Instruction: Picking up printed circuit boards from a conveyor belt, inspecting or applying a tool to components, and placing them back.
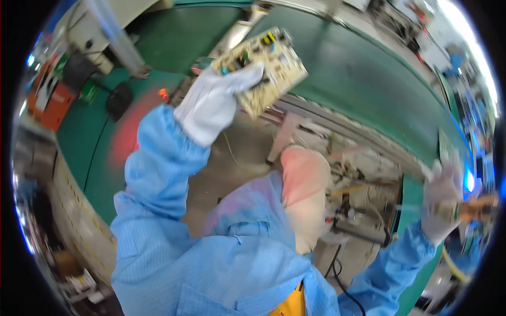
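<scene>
My left hand [213, 102], in a white glove, grips a circuit board [282, 68] by its left edge with the thumb across its top. The cream board is tilted and carries several small parts, some yellow, black and green. It is held up over the near edge of the green conveyor belt [358, 73]. Far out to the right is my right hand [441, 197], also gloved in white and smeared by motion. Beside it shows a blurred brown object [477, 208]; whether the hand touches it I cannot tell.
A metal rail [363, 134] runs along the belt's near side. At the left, a green work surface [87, 142] bears a dark rounded object [119, 101] and an orange box [57, 105]. A grey post [118, 37] stands behind. Cables and a dark bar [358, 231] sit below the rail.
</scene>
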A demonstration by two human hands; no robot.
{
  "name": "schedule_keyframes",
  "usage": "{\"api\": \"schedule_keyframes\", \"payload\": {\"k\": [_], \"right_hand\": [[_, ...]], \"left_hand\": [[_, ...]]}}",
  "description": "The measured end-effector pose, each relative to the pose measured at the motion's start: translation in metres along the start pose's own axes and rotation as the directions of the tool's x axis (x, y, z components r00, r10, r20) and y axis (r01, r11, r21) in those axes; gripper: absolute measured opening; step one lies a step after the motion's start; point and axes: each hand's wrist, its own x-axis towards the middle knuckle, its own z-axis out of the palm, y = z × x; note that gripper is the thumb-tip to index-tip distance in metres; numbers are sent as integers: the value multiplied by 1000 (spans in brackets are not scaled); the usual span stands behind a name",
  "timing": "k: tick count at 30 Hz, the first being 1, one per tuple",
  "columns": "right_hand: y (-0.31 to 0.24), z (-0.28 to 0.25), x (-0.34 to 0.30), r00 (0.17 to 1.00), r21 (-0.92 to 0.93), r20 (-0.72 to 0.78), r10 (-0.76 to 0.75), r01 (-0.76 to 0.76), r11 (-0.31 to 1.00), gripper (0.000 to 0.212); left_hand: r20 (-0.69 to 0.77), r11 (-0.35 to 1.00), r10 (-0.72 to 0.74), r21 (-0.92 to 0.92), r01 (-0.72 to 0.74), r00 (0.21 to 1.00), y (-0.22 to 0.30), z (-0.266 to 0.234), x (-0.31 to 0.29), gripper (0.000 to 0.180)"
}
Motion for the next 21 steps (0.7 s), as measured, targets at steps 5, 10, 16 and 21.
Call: {"api": "schedule_keyframes", "payload": {"k": [5, 10, 16, 21], "right_hand": [[16, -60, 20, 995, -171, -37, 95, -100, 980, 88], [27, -135, 43, 729, -511, -684, -23, -457, 728, 69], [29, -240, 40, 646, -658, -700, -305, -749, -76, 67], [19, -281, 35, 634, -419, -678, -372, -749, -513, 71]], "left_hand": [[-153, 492, 606, 843, -216, 780, 20, -146, 76, 37], [-334, 299, 656, 938, 173, 676, 30, -284, 119, 42], [-478, 185, 482, 875, 448, 734, 33, -320, 115, 67], [-510, 226, 532, 855, 467, 675, 20, -296, 122, 67]]}}
